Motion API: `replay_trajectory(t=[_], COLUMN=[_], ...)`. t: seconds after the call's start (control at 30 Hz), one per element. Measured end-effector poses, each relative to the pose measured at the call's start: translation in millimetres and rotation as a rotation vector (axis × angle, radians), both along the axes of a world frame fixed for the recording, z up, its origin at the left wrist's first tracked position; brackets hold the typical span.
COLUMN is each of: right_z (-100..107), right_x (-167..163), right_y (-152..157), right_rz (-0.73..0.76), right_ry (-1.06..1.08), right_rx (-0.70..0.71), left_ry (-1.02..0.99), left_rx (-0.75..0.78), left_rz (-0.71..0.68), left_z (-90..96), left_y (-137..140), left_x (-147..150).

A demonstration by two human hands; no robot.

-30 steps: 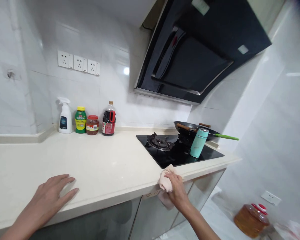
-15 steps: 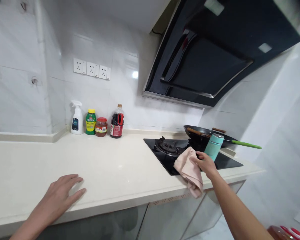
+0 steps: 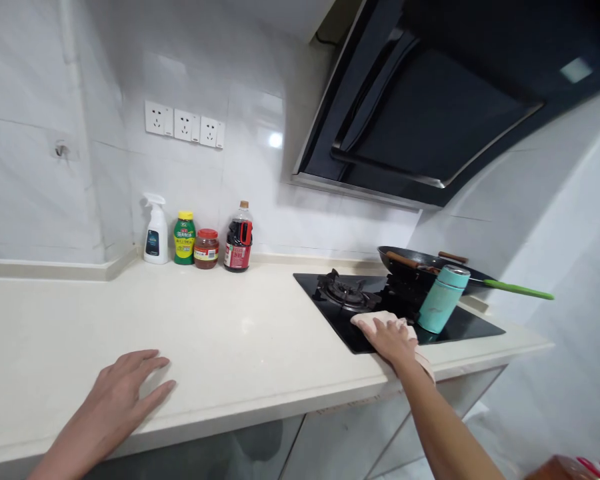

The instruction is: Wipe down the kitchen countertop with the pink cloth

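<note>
My right hand (image 3: 393,340) presses down on a pale pink cloth (image 3: 380,319) at the front of the black gas stove (image 3: 340,330). Part of the cloth shows past the fingers, and a corner hangs over the counter's front edge below the wrist. Just to the right, a turquoise flask (image 3: 443,301) stands on the stove, looking tilted in this view. The burner (image 3: 349,293) is behind the cloth. On the left, my left hand (image 3: 123,397) is open and holds nothing, fingers apart, over the cream counter (image 3: 220,347) near its front edge.
Along the back wall stand a white spray bottle (image 3: 156,230), a green-and-yellow bottle (image 3: 184,240), a red-lidded jar (image 3: 206,250) and a dark sauce bottle (image 3: 239,240). A wok (image 3: 410,257) with a green handle (image 3: 520,289) across it sits behind the flask. The range hood (image 3: 430,113) slants overhead.
My right hand has gone from holding the cloth up by its edge to pressing it onto the stove, palm down. My left hand has barely moved. The view has shifted slightly.
</note>
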State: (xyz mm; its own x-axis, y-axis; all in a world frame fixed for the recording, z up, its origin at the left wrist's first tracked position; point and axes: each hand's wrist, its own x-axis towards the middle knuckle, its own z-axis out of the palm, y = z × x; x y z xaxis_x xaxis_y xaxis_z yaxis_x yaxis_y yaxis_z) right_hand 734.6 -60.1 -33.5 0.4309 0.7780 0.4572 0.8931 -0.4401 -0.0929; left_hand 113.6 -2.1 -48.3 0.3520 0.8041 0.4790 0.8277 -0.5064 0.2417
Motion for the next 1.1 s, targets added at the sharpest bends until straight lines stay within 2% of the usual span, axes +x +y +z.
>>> replay_trajectory(t=[0.1, 0.2, 0.33, 0.43, 0.5, 0.6, 0.7, 0.77, 0.9, 1.1], right_z=[-1.5, -1.9, 3.9, 7.5, 6.7, 1.3, -4.8, -8.1, -14.6, -10.1], right_x=[-42.0, -93.5, -157.1, -184.7, -186.6, -165.3, -132.1, -115.0, -103.6, -111.9], right_y=[16.0, 22.8, 17.6, 2.9, -12.3, -39.6, -61.0, -64.7, -41.4, 40.2], right_rz=[0.051, 0.204, 0.425, 0.546, 0.627, 0.733, 0.718, 0.688, 0.655, 0.569], right_ry=[-0.010, -0.047, -0.078, -0.089, -0.092, -0.107, -0.136, -0.151, -0.196, -0.209], right_rx=[-0.072, -0.142, -0.193, -0.199, -0.172, -0.086, -0.047, -0.051, -0.048, -0.145], left_ry=[-0.023, -0.035, -0.052, -0.063, -0.058, -0.046, -0.051, -0.060, -0.070, -0.050], left_rx=[-0.027, -0.045, -0.043, -0.039, -0.046, -0.072, -0.075, -0.055, -0.012, 0.057], left_rz=[0.014, 0.017, 0.011, 0.001, -0.003, -0.002, -0.002, -0.003, -0.022, -0.040], left_z=[1.2, 3.2, 5.5, 6.8, 8.2, 11.4, 14.6, 15.6, 13.1, 4.7], left_y=[0.8, 1.8, 0.8, -1.2, -2.9, -6.6, -11.6, -14.4, -16.4, -15.8], left_x=[1.2, 2.4, 2.7, 2.1, 2.1, 3.6, 6.0, 7.0, 6.2, 4.1])
